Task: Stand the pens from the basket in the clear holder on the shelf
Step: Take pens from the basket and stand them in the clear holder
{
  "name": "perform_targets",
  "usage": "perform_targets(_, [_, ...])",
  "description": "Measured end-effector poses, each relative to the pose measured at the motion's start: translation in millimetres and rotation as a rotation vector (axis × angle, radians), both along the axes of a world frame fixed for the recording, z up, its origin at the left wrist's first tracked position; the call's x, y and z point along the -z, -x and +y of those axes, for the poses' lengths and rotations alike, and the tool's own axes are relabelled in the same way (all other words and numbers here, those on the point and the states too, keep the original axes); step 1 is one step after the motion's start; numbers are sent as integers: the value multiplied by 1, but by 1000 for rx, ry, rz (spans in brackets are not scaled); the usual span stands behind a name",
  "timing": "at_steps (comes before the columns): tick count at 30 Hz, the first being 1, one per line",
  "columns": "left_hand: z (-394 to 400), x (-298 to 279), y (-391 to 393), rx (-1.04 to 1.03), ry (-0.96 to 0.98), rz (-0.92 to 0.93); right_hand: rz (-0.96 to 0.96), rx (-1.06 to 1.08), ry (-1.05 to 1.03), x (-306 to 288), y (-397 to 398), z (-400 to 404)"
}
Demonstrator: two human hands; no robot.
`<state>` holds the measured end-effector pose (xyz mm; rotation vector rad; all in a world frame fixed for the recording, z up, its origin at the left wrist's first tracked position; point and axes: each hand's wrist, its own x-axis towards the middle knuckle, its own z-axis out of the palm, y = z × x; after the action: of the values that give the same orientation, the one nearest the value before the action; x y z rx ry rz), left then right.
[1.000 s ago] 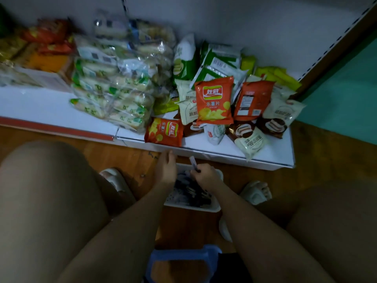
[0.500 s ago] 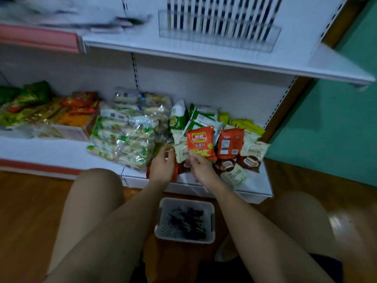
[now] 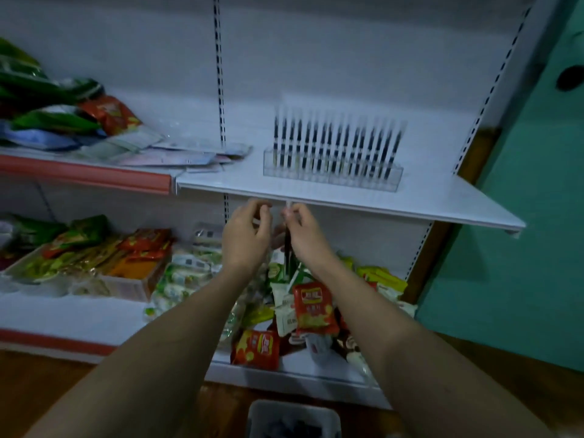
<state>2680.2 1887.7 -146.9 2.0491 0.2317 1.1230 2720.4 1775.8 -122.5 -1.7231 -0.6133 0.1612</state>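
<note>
Clear holder (image 3: 331,170) on the shelf (image 3: 410,200) has come into view, nearly full. Both hands have risen from the basket (image 3: 294,417); the right hand (image 3: 303,230) pinches a pen (image 3: 287,245) below the shelf edge, the left hand (image 3: 245,233) curled beside it, holding nothing visible. Insertion seems next.

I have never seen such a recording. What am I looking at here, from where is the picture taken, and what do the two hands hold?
There is no machine. A person wears a camera on the head, and it looks forward and down, so you see that person's own two arms. The right hand pinches one pen, held upright just below the edge of the white shelf. The left hand is beside it with curled fingers; whether it touches the pen I cannot tell. On the shelf stands a clear holder already filled with a row of upright pens. On the floor at the bottom is the basket. Snack packets lie on the lower shelf.
</note>
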Motion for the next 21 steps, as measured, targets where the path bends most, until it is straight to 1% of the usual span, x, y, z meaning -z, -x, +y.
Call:
perform_targets(2, [7, -31, -8, -13, -78, -59, -26, 7, -40, -36, -8, 4])
perform_targets(4, [15, -55, -20, -2, -99, -108, -79, 9, -51, -67, -19, 8])
perform_targets(6, [25, -72, -33, 8, -75, -115, -167, 6, -40, -93, -30, 12])
perform_targets(10, [46, -88, -63, 51, 47, -81, -290, 51, -51, -131, -54, 22])
perform_targets(17, [75, -84, -112, 145, 130, 74, -423, 160, -123, -156, -116, 50])
perform_targets(21, [77, -81, -129, 191, 135, 163, -454, 187, -96, -157, -140, 66])
